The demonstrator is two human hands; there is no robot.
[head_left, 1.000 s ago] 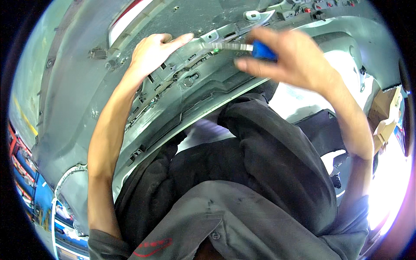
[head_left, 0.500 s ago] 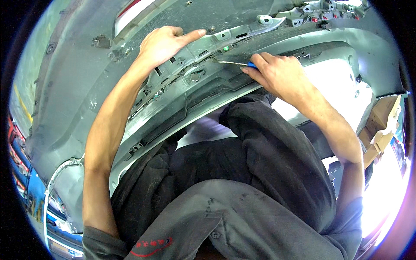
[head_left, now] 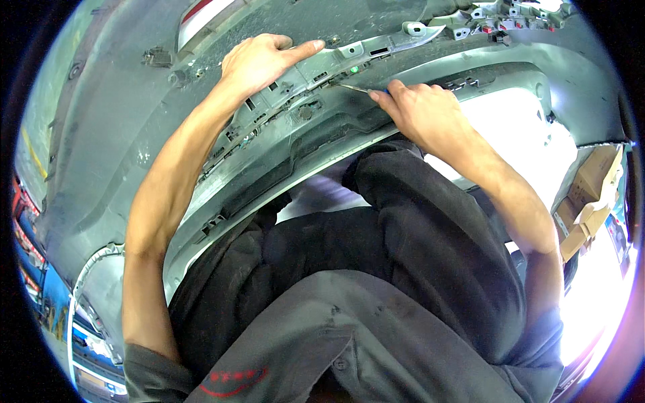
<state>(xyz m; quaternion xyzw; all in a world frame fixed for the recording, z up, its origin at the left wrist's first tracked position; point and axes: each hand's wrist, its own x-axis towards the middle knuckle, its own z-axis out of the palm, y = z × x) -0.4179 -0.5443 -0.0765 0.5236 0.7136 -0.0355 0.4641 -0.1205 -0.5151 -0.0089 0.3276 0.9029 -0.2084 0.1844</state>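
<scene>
A grey car bumper point(head_left: 107, 141) lies in front of me with its inner side facing up. Along its middle runs a slotted grey plastic bracket point(head_left: 334, 66) with a row of clips. My left hand point(head_left: 259, 64) is closed over the bracket's far edge, its thumb stretched to the right along it. In my right hand point(head_left: 430, 114) is a screwdriver point(head_left: 353, 88), its thin metal shaft pointing left. The blue handle is almost wholly hidden by the fingers. The screwdriver's tip meets the bracket's near edge, just below a small green spot.
More plastic brackets with red clips point(head_left: 517, 20) lie at the far right. Cardboard boxes point(head_left: 591, 191) stand on the right side. A blue rack point(head_left: 54, 289) is at the left edge. My bent legs point(head_left: 430, 228) are close beneath the bumper's near edge.
My right hand has shifted slightly left and rolled over, covering more of the blue handle, and the shaft now slants more steeply. My left hand keeps its hold on the bracket.
</scene>
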